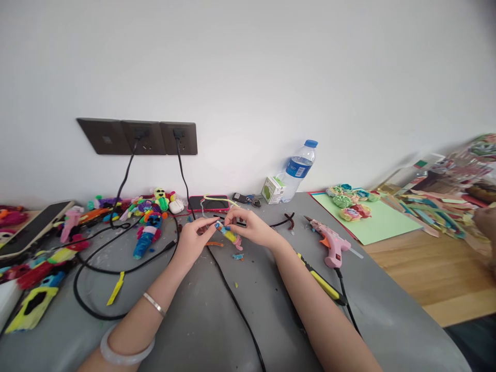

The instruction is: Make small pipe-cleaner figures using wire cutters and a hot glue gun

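Note:
Over the middle of the grey table, a small pipe-cleaner figure [229,235] in blue, yellow and pink is held between both hands. My left hand [195,236] pinches its upper left end with thumb and fingertips. From the other side, my right hand [251,227] grips it with closed fingers, and a pink end pokes out below. Just under the hands lies a small blue scrap [237,257]. An orange pipe-cleaner piece [214,244] rests beside the left fingertips. Behind the hands is a phone [209,203] with a pale yellow pipe cleaner across it.
A pink glue gun [329,243] and a yellow-black tool [323,284] lie right of my right forearm. Black cables [232,294] cross the table. Finished-looking pipe-cleaner figures [146,235] crowd the left. A water bottle [298,170] stands by the wall; another person's hand [485,225] shows far right.

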Action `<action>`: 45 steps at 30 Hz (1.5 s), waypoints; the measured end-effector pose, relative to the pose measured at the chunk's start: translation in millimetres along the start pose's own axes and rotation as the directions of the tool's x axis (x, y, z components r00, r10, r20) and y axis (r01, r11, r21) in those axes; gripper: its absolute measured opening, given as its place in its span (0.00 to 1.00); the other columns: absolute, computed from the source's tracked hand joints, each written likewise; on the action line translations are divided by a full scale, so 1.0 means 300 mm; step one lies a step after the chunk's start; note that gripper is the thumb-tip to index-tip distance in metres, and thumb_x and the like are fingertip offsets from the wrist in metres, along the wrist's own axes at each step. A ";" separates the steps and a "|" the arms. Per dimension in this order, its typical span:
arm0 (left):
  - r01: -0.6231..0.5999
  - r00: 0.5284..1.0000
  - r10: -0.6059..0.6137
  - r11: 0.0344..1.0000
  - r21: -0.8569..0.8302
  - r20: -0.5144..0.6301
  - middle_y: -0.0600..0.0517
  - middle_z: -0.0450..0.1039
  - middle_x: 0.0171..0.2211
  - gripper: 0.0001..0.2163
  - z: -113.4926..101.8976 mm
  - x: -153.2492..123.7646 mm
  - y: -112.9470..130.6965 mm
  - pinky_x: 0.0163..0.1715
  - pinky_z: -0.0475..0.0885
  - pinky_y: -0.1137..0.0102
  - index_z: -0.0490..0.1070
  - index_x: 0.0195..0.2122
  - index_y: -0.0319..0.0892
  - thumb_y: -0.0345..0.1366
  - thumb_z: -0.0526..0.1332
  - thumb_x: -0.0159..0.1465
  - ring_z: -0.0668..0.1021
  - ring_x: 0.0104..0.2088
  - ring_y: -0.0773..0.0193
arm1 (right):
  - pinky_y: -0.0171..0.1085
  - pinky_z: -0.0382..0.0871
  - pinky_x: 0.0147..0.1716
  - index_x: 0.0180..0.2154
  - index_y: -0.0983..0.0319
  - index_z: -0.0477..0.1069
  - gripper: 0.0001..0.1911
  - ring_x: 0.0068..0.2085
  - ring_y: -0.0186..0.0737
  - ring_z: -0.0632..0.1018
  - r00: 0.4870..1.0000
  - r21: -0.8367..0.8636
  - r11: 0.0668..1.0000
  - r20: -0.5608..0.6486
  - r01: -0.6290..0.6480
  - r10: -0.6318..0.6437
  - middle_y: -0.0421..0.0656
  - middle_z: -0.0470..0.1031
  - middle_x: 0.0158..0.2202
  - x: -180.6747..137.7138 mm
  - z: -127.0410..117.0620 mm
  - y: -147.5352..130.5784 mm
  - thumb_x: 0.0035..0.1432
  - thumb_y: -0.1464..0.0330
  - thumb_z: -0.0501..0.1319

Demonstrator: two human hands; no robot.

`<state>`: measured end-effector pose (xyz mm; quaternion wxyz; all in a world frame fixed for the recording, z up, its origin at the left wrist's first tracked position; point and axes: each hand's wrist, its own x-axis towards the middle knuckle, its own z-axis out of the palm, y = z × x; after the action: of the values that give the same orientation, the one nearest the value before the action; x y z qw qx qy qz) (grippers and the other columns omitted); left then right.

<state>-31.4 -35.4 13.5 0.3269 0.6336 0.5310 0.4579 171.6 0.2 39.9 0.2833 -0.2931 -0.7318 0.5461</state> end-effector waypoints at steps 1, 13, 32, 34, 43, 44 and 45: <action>-0.009 1.000 0.009 1.000 0.007 0.000 0.46 0.82 0.39 0.15 0.000 0.000 0.002 0.33 0.72 0.67 0.81 0.43 0.42 0.42 0.61 0.61 0.80 0.35 0.57 | 0.37 0.79 0.24 0.38 0.60 0.70 0.13 0.24 0.31 0.75 1.000 -0.007 1.000 0.002 0.004 -0.004 0.43 0.66 0.40 0.000 0.000 0.001 0.61 0.57 0.59; -0.043 0.999 0.042 0.995 0.087 0.012 0.48 0.82 0.35 0.13 -0.007 0.000 0.019 0.29 0.70 0.69 0.81 0.40 0.41 0.42 0.61 0.61 0.77 0.30 0.60 | 0.35 0.78 0.22 0.37 0.61 0.67 0.12 0.23 0.29 0.75 0.999 -0.102 0.994 0.021 0.034 -0.032 0.42 0.64 0.40 -0.004 -0.004 -0.003 0.63 0.59 0.56; 0.179 0.924 -0.325 0.833 -0.523 -0.201 0.51 0.77 0.28 0.15 -0.014 0.025 0.001 0.33 0.72 0.70 0.79 0.39 0.40 0.41 0.70 0.51 0.76 0.30 0.65 | 0.35 0.64 0.34 0.32 0.61 0.68 0.14 0.32 0.36 0.69 0.915 -0.157 0.980 -0.364 0.123 -0.173 0.40 0.69 0.30 0.021 -0.042 0.021 0.59 0.57 0.59; 0.170 0.910 -0.367 0.757 -0.631 -0.196 0.52 0.76 0.28 0.16 -0.017 0.029 0.002 0.34 0.71 0.70 0.78 0.38 0.40 0.41 0.71 0.50 0.74 0.29 0.68 | 0.34 0.63 0.32 0.30 0.62 0.70 0.12 0.31 0.35 0.69 0.981 -0.214 0.974 -0.157 0.077 -0.112 0.40 0.70 0.29 0.008 -0.035 0.004 0.57 0.59 0.62; 0.124 0.929 -0.341 0.651 -0.749 -0.143 0.44 0.79 0.41 0.17 -0.019 0.035 0.000 0.36 0.72 0.70 0.77 0.38 0.39 0.41 0.72 0.49 0.74 0.30 0.69 | 0.30 0.63 0.24 0.30 0.61 0.74 0.03 0.26 0.34 0.73 0.920 -0.409 0.882 0.200 -0.235 0.338 0.38 0.75 0.24 -0.056 -0.027 -0.073 0.49 0.71 0.64; 0.121 0.933 -0.331 0.656 -0.745 -0.140 0.44 0.79 0.41 0.17 -0.018 0.036 -0.001 0.36 0.72 0.69 0.77 0.38 0.39 0.41 0.72 0.50 0.75 0.30 0.69 | 0.30 0.64 0.25 0.30 0.62 0.75 0.04 0.27 0.34 0.74 0.917 -0.419 0.875 0.194 -0.245 0.349 0.38 0.76 0.25 -0.056 -0.027 -0.068 0.48 0.72 0.63; 0.118 0.936 -0.324 0.662 -0.740 -0.141 0.43 0.79 0.42 0.17 -0.018 0.036 -0.002 0.36 0.72 0.69 0.76 0.38 0.39 0.42 0.72 0.50 0.75 0.30 0.69 | 0.30 0.64 0.25 0.30 0.62 0.75 0.04 0.28 0.35 0.75 0.915 -0.426 0.869 0.188 -0.252 0.358 0.39 0.76 0.26 -0.056 -0.027 -0.062 0.48 0.72 0.62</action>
<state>-36.4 -25.0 17.4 0.5297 0.3182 0.4200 0.6646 186.4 -11.4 58.3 0.0295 -0.3822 -0.8009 0.4601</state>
